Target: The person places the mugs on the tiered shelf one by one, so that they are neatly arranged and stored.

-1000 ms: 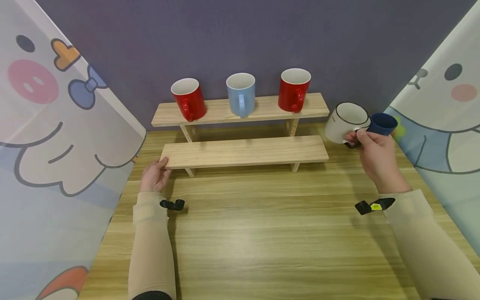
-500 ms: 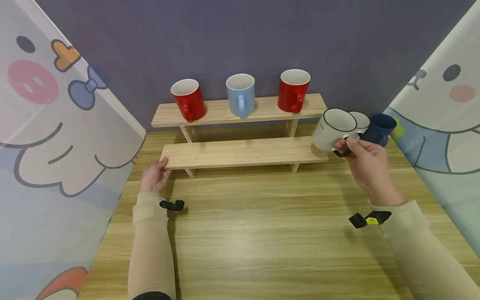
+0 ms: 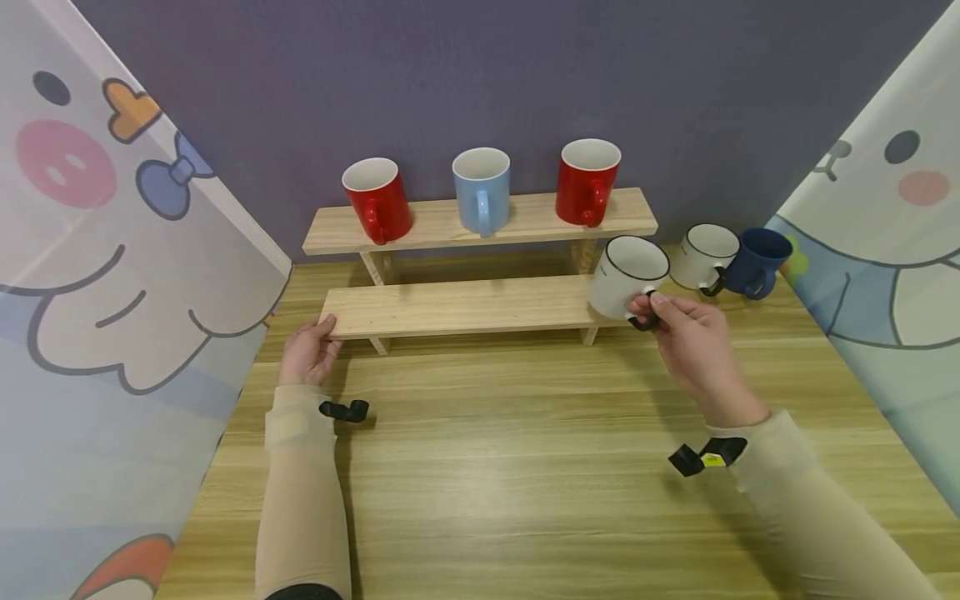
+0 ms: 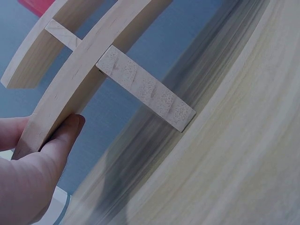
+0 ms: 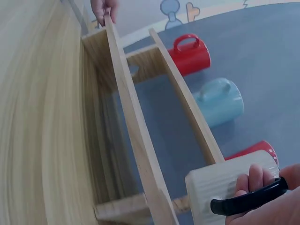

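My right hand grips the black handle of a white mug with a dark rim. The mug is upright over the right end of the lower board of a two-step wooden shelf. In the right wrist view, a gap shows between the mug's base and the front board. My left hand pinches the left end of that lower board, thumb on one face and fingers on the other in the left wrist view. Along the upper board stand a red mug, a light blue mug and another red mug.
Right of the shelf, a second white mug with a black handle stands beside a dark blue mug. Everything is on a wood-grain table. A grey-purple wall rises behind, with cartoon-printed panels at both sides.
My right hand has carried the white mug leftward and nearer, from beside the dark blue mug to over the lower board, uncovering the second white mug. My left hand stays on the board's end.
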Motion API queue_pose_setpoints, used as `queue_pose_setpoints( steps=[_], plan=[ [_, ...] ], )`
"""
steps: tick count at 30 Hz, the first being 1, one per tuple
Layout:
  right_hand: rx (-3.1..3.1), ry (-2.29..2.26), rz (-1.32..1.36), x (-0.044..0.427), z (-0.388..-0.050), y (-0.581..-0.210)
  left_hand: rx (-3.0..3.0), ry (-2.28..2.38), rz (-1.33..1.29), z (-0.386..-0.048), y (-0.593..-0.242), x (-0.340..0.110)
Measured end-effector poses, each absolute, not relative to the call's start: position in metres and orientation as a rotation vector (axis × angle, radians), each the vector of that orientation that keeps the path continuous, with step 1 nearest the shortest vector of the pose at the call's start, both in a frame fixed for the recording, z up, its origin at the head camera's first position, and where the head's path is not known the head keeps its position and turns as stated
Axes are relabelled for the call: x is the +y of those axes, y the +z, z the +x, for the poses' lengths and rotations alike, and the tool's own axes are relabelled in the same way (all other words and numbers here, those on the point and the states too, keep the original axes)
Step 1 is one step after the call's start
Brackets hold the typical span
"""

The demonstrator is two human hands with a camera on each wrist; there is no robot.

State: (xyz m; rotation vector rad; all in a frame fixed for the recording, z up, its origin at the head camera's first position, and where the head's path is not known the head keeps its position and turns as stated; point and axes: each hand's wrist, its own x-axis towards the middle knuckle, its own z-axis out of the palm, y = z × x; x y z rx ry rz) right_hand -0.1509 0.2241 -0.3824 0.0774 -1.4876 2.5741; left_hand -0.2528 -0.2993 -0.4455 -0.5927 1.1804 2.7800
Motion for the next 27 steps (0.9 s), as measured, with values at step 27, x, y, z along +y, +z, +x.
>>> queue_pose_setpoints(
  steps=[27],
  plan=[
    [-1.905,2.165,-0.258,0.16,-0.171,-0.401,1.212,2.783,-0.599,-0.253,-0.446,-0.299]
  ],
)
